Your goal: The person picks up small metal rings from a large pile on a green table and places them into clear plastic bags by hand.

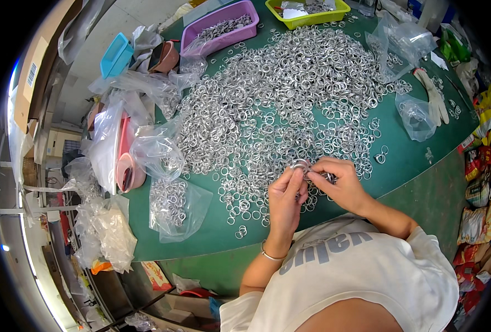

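My left hand (287, 195) is closed around several silver metal rings (299, 165), one of them standing up between its thumb and fingers. Close beside it, my right hand (342, 182) pinches at the edge of these rings, and more rings show under its curled fingers. Both hands are held just above the near edge of a wide heap of loose silver rings (323, 66) on the green table (411, 160). How many rings each hand has cannot be made out.
Left of the heap lie a clear bag of rings (171, 205), a pink cup (129, 172) and loose plastic bags (157, 149). A purple basket (220, 27) and a yellow-green basket (309, 20) stand at the back. A white glove (432, 97) lies at the right.
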Tool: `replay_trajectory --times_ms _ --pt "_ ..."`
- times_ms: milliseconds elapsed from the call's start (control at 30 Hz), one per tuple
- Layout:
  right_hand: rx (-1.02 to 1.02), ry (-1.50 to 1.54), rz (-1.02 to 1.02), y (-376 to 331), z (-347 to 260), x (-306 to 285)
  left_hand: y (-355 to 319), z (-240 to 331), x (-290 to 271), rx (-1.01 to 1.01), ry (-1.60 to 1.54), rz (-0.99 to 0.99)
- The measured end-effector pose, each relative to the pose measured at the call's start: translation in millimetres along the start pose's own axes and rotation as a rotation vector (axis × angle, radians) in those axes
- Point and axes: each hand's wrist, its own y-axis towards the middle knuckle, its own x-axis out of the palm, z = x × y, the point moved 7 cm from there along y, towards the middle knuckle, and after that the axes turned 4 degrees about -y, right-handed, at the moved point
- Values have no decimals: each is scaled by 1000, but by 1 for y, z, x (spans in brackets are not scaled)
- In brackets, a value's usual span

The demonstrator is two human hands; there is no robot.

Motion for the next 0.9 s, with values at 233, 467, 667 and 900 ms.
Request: replay_trajectory --times_ms 233,467,667,900 --pt "-177 9 -34 -1 -7 -1 -13 46 12 577 876 7" --pt "-146 38 -41 -3 -6 -2 -23 49 27 755 1152 -46" --pt "-82 156 -106 -1 -1 -3 -20 48 26 646 1181 -124" --pt "330 503 -279 -1 18 4 -15 41 28 580 1169 -190"
